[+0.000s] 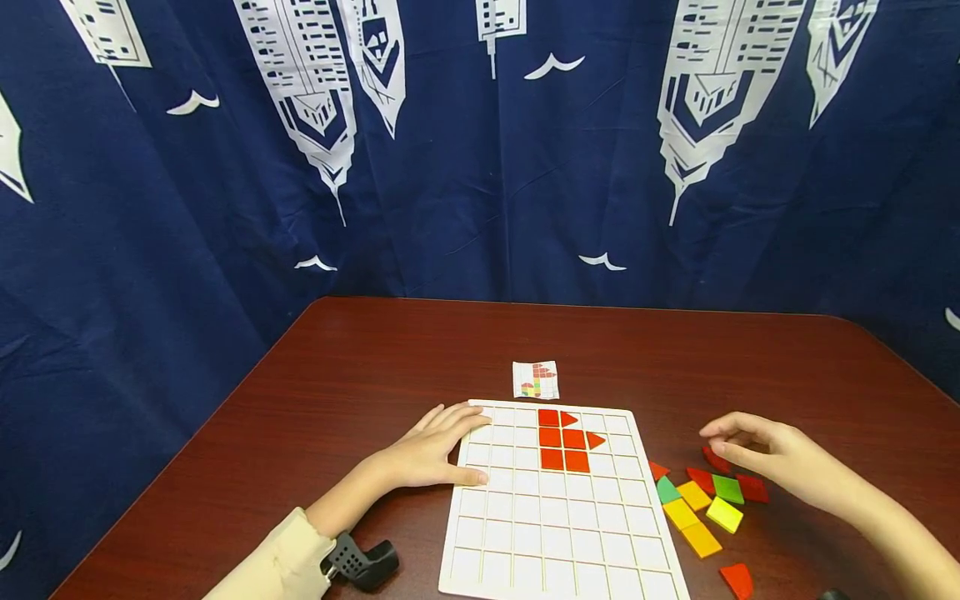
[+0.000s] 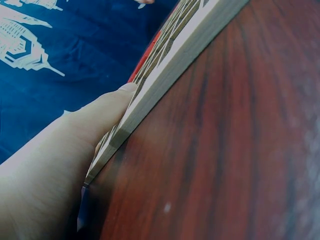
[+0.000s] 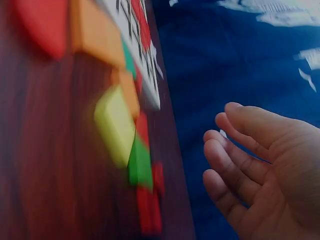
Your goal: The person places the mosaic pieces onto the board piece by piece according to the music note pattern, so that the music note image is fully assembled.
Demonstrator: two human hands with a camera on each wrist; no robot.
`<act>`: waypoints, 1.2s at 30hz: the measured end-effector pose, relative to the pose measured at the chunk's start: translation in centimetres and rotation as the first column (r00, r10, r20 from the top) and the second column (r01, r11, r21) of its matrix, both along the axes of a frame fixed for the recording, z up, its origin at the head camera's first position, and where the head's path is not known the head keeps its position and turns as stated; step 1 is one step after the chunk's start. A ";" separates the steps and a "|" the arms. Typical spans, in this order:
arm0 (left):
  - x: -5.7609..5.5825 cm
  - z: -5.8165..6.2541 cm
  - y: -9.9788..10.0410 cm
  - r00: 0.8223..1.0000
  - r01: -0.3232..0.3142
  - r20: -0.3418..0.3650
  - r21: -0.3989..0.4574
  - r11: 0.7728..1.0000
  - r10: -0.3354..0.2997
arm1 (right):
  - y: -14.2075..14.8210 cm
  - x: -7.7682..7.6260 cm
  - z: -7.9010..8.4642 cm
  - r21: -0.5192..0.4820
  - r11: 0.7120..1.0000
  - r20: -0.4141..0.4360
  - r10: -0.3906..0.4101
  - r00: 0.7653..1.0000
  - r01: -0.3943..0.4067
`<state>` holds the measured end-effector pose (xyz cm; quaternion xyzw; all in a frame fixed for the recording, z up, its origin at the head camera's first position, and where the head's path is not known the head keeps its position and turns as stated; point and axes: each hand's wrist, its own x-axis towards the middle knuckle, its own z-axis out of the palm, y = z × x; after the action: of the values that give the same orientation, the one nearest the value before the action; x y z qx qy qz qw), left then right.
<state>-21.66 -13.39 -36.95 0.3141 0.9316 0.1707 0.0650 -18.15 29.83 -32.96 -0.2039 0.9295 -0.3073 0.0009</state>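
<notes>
My left hand (image 1: 435, 450) rests on the left edge of a white gridded board (image 1: 517, 533), fingers spread near its far corner. In the left wrist view the thumb (image 2: 105, 110) lies on the board's wooden rim. Several red square tiles (image 1: 551, 459) and two red triangle tiles (image 1: 595, 440) sit in the grid's upper part. My right hand (image 1: 780, 458) hovers over the loose tiles right of the board, its fingers loosely bent and holding nothing. Beneath and beside it lie a green tile (image 1: 727, 489), a yellow tile (image 1: 724, 515) and red pieces (image 1: 752, 488).
A small picture card (image 1: 536, 380) with a coloured tile pattern lies just beyond the board. Orange-yellow tiles (image 1: 702, 540) line the board's right edge, and a red rounded piece (image 1: 738, 580) is nearer the front. A blue printed curtain (image 1: 480, 167) hangs behind the brown table (image 1: 405, 350).
</notes>
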 end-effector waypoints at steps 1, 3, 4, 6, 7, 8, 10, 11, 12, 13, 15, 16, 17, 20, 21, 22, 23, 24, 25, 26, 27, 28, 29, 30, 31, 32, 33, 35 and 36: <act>0.0 0.0 0.0 1.000 0.002 -0.003 0.002 1.000 -0.002 | 0.7 0.2 -0.3 0.009 1.000 -0.004 -0.010 1.000 0.010; 0.0 0.0 0.1 1.000 0.000 0.001 0.005 1.000 0.000 | 2.0 0.5 -0.9 0.028 0.999 -0.009 -0.038 0.999 0.038; 0.0 0.1 0.1 1.000 0.000 0.004 0.006 1.000 0.000 | 2.5 0.6 -1.1 0.032 0.998 -0.011 -0.045 0.999 0.045; -0.1 0.0 0.0 1.000 0.001 0.008 0.009 1.000 -0.001 | 3.4 0.8 -1.5 0.044 0.997 -0.006 -0.069 0.998 0.069; 0.0 0.0 0.0 1.000 -0.002 0.009 0.009 1.000 0.002 | 3.6 0.9 -1.7 0.046 0.996 -0.004 -0.080 0.997 0.080; 0.0 0.0 -0.1 1.000 -0.004 0.009 0.007 1.000 0.004 | 3.8 0.9 -1.9 0.053 0.995 0.002 -0.087 0.996 0.087; 0.0 0.0 -0.1 1.000 -0.004 0.005 0.007 1.000 0.004 | 4.2 0.9 -2.2 0.071 0.995 0.035 -0.073 0.997 0.070; 0.0 0.0 -0.1 1.000 -0.002 0.000 0.008 1.000 0.002 | 4.2 0.9 -2.4 0.083 0.995 0.044 -0.063 0.997 0.059; 0.0 0.0 -0.1 1.000 0.000 -0.003 0.008 1.000 0.000 | 4.3 0.9 -2.7 0.089 0.995 0.055 -0.049 0.997 0.044; 0.0 0.0 -0.1 1.000 0.001 -0.006 0.007 1.000 -0.001 | 4.3 0.8 -2.9 0.094 0.995 0.059 -0.034 0.998 0.028; 0.0 0.0 0.0 1.000 0.007 -0.011 0.010 1.000 -0.006 | 4.4 0.8 -3.2 0.100 0.995 0.059 -0.001 0.998 -0.005; 0.0 0.0 0.0 1.000 0.009 -0.015 0.012 1.000 -0.008 | 4.4 0.7 -3.4 0.101 0.995 0.042 0.005 0.999 -0.010; 0.0 0.0 0.0 1.000 0.009 -0.016 0.013 1.000 -0.009 | 4.4 0.7 -3.5 0.099 0.995 0.023 0.014 1.000 -0.016; 0.0 0.1 0.0 1.000 0.008 -0.015 0.019 1.000 -0.008 | 4.3 0.6 -3.8 0.102 0.994 -0.028 0.027 0.999 -0.024; 0.0 0.0 -0.1 1.000 0.007 -0.015 0.019 1.000 -0.007 | 4.2 0.6 -3.9 0.103 0.994 -0.042 0.027 0.999 -0.022; 0.0 0.0 -0.1 1.000 0.008 -0.016 0.020 1.000 -0.007 | 4.2 0.5 -3.9 0.104 0.994 -0.051 0.024 0.998 -0.018; 0.0 0.0 -0.1 1.000 0.008 -0.017 0.022 1.000 -0.008 | 4.1 0.5 -4.0 0.102 0.995 -0.061 0.021 0.998 -0.014; 0.0 0.0 -0.1 1.000 0.010 -0.019 0.025 1.000 -0.010 | 4.0 0.5 -4.0 0.101 0.995 -0.064 0.015 0.998 -0.009; 0.0 -0.1 -0.1 1.000 0.011 -0.021 0.025 1.000 -0.011 | 3.9 0.5 -4.0 0.093 0.996 -0.063 0.015 0.998 -0.009; 0.0 -0.1 -0.1 1.000 0.012 -0.021 0.025 1.000 -0.011 | 3.9 0.5 -4.1 0.082 0.997 -0.064 0.018 0.998 -0.012; 0.0 -0.1 -0.1 1.000 0.012 -0.022 0.023 1.000 -0.011 | 3.8 0.5 -4.0 0.067 0.998 -0.063 0.026 0.998 -0.022; -0.1 -0.1 -0.1 1.000 0.010 -0.021 0.023 1.000 -0.010 | 3.8 0.5 -4.0 0.052 0.998 -0.058 0.038 0.998 -0.035; -0.1 -0.1 -0.1 1.000 0.011 -0.020 0.025 1.000 -0.011 | 3.8 0.6 -4.0 0.036 0.998 -0.055 0.052 0.997 -0.051; -0.1 -0.1 -0.1 1.000 0.009 -0.019 0.023 1.000 -0.009 | 3.8 0.6 -3.9 0.021 0.998 -0.043 0.066 0.997 -0.065; -0.1 -0.1 -0.1 1.000 0.006 -0.016 0.019 1.000 -0.006 | 3.8 0.6 -3.8 0.006 0.997 -0.034 0.082 0.996 -0.082; -0.1 -0.1 -0.1 1.000 0.004 -0.014 0.016 1.000 -0.004 | 3.8 0.7 -3.7 -0.008 0.995 -0.020 0.096 0.995 -0.096; 0.0 -0.1 0.0 1.000 0.003 -0.013 0.016 1.000 -0.003 | 3.8 0.7 -3.6 -0.013 0.994 -0.006 0.105 0.994 -0.105; 0.0 -0.1 0.0 1.000 0.001 -0.010 0.014 1.000 -0.001 | 3.8 0.8 -3.4 -0.009 0.995 0.003 0.099 0.995 -0.099; 0.0 -0.1 0.1 1.000 0.000 -0.009 0.011 1.000 0.000 | 3.8 0.8 -3.2 0.001 0.997 0.013 0.081 0.997 -0.081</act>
<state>-21.69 -13.31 -37.02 0.3154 0.9309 0.1743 0.0592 -17.31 33.62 -36.18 -0.2392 0.9207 -0.3077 0.0194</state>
